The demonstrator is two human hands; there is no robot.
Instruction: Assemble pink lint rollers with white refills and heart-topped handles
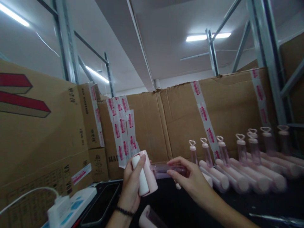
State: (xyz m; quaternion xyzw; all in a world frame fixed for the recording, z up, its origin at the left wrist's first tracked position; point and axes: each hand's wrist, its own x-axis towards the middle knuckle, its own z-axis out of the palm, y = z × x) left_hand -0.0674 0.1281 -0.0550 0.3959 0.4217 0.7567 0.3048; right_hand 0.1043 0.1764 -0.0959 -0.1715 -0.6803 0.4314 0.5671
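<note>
My left hand (130,188) is closed around the pink casing (150,175) of a lint roller, with a white roll (140,172) showing through the casing's opening. The roller's clear purplish handle (159,171) meets the casing on its right side. My right hand (193,180) pinches this handle between thumb and fingers; a small pale pink end piece (177,185) shows beneath them. Below my hands, a pink curved casing piece (146,218) lies on the black table (185,209), partly cut off by the frame edge.
Several pink lint rollers (239,179) lie in a row at right, their clear handles upright with heart-shaped loops. A phone (102,202) and a white power strip (78,202) sit at left. Cardboard walls (152,123) stand behind. A blurred shiny item (277,218) lies at lower right.
</note>
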